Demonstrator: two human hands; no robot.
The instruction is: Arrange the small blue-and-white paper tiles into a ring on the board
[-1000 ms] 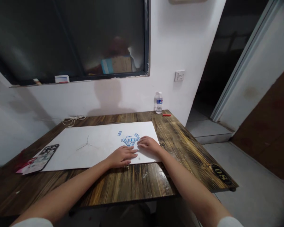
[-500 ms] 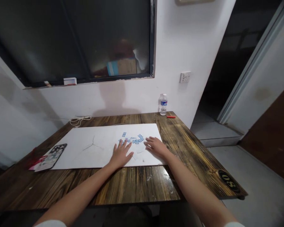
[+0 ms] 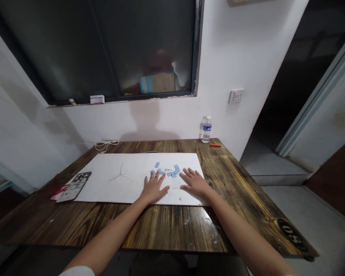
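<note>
Several small blue-and-white tiles (image 3: 168,171) lie scattered on a large white sheet (image 3: 117,178) spread over a dark wooden table (image 3: 161,222). My left hand (image 3: 154,188) lies flat on the sheet with fingers spread, its fingertips touching the near tiles. My right hand (image 3: 194,182) also rests flat and open on the sheet, just right of the tiles. Neither hand holds anything.
A phone in a patterned case (image 3: 74,186) lies at the sheet's left edge over something red. A water bottle (image 3: 206,129) and a red pen (image 3: 215,145) sit at the table's far right corner. A white cable (image 3: 105,145) lies by the wall. A doorway opens on the right.
My hands went from curled over the tiles to flat with fingers spread. The camera has tilted, so the table sits lower and further right in view.
</note>
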